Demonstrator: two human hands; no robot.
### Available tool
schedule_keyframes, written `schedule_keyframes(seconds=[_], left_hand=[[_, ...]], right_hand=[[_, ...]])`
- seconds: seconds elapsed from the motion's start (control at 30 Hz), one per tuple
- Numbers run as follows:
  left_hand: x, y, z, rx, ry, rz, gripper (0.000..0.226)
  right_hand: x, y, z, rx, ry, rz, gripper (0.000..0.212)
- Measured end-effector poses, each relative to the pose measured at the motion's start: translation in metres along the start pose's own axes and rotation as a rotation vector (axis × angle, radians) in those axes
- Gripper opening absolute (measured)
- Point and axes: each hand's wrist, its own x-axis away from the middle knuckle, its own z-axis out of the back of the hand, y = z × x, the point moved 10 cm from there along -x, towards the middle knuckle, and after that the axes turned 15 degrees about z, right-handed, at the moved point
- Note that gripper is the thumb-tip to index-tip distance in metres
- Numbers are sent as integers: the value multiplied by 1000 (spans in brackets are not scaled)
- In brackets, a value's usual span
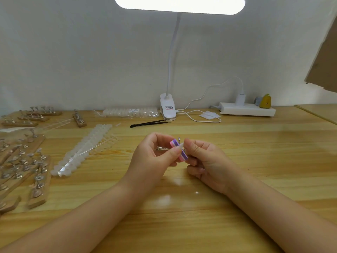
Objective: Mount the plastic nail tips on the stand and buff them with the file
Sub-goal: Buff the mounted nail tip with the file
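My two hands meet above the middle of the wooden table (pixel 255 161). A small pink and purple striped file (pixel 174 143) slants between them. Its lower end runs into my right hand (pixel 206 161), whose fingers curl round it. My left hand (pixel 151 157) pinches a clear plastic nail tip (pixel 180 146) with thumb and forefinger, against the file. Just behind the hands lies a wooden stand (pixel 160 148) with metal pegs; most of it is hidden.
Strips of clear nail tips (pixel 83 150) lie left of centre, and a bag of tips (pixel 130 112) lies by the wall. Several wooden peg stands (pixel 23 161) crowd the left edge. Black tweezers (pixel 149 123), a clamp lamp (pixel 167 108), its cable and a power strip (pixel 247 109) sit behind.
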Motion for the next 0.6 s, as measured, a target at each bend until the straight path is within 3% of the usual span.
schedule_keyframes(seconds=[0.1,0.27,0.47,0.6], left_hand=[[-2,-6,-1,68,-27,60,20],[-16,-18,15,392,-16,210,17],[-12,-26,-8,309,-158,305,39],[-21,-29,18,545,-8,321,31]], right_hand=[[0,-1,-1,12,-9,4,19],[0,-2,1,35,17,5,18],[1,-1,1,44,9,-12,15],[1,0,2,24,15,-18,14]])
